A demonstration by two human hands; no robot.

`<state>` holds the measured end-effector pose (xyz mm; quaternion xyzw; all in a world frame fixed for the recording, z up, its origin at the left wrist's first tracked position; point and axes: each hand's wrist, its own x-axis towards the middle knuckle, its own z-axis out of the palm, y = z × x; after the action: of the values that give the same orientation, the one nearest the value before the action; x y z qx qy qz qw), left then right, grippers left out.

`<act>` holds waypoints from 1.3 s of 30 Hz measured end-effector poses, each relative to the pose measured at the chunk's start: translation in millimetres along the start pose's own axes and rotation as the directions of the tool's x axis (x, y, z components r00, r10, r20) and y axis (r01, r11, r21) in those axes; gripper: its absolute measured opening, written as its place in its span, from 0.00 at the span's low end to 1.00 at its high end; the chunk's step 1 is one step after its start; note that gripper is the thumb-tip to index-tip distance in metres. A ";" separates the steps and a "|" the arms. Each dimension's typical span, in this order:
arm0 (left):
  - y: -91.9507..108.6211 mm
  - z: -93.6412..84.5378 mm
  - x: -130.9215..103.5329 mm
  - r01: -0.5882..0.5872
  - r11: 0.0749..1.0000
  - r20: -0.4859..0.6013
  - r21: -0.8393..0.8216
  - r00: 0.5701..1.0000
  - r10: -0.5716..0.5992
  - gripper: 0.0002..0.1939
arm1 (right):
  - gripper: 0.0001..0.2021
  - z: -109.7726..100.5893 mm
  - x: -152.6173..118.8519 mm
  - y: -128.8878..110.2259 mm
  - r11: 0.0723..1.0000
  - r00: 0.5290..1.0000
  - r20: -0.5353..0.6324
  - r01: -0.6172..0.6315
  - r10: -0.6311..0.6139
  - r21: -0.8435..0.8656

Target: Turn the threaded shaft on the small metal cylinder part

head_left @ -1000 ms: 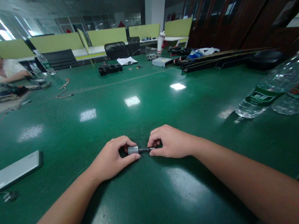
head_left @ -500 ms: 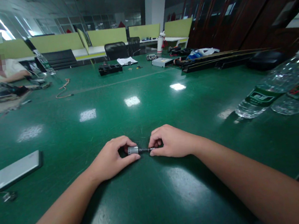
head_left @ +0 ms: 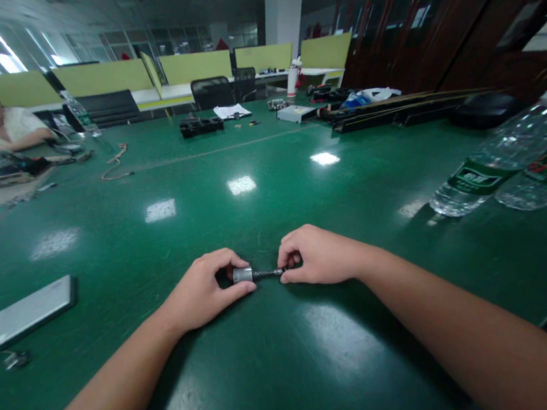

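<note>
A small silver metal cylinder (head_left: 243, 275), motor-like, lies level just over the green table, and a thin dark shaft (head_left: 265, 274) sticks out of it to the right. My left hand (head_left: 213, 281) grips the cylinder between thumb and fingers. With thumb and fingertips, my right hand (head_left: 313, 257) pinches the far end of the shaft, where a small dark metal part shows at the fingertips. Whether that part is separate from the shaft, I cannot tell. A short stretch of shaft is visible between the two hands.
On the left lies a silver power bank (head_left: 28, 314) with a small metal piece (head_left: 16, 360) near it. Clear water bottles (head_left: 476, 178) stand at right. Black rails (head_left: 367, 115) and a black tray (head_left: 201, 126) lie farther back. Another person (head_left: 2, 133) sits at far left.
My right hand has shifted slightly right, away from my left hand, and more of the shaft shows between them. The left hand and the cylinder have hardly moved.
</note>
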<state>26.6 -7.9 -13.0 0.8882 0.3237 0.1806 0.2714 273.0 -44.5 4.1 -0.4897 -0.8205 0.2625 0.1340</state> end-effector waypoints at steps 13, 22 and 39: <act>-0.6 -0.6 -1.3 0.003 1.000 -0.009 -0.002 1.000 -0.003 0.13 | 0.06 -8.4 -4.4 3.4 0.994 0.993 0.057 -0.102 0.100 0.027; -0.4 0.5 -0.4 -0.010 1.000 -0.014 -0.004 1.000 0.010 0.12 | 0.06 9.4 2.6 0.1 0.998 0.997 -0.077 0.032 -0.027 0.060; 2.7 -0.1 0.6 -0.027 0.999 0.002 -0.019 1.000 0.027 0.11 | 0.07 27.6 10.4 -8.2 0.987 0.974 -0.188 0.144 -0.129 0.070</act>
<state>28.3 -9.2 -11.2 0.8900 0.3096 0.1865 0.2778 248.9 -46.8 -14.4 -0.4481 -0.8248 0.2407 0.2469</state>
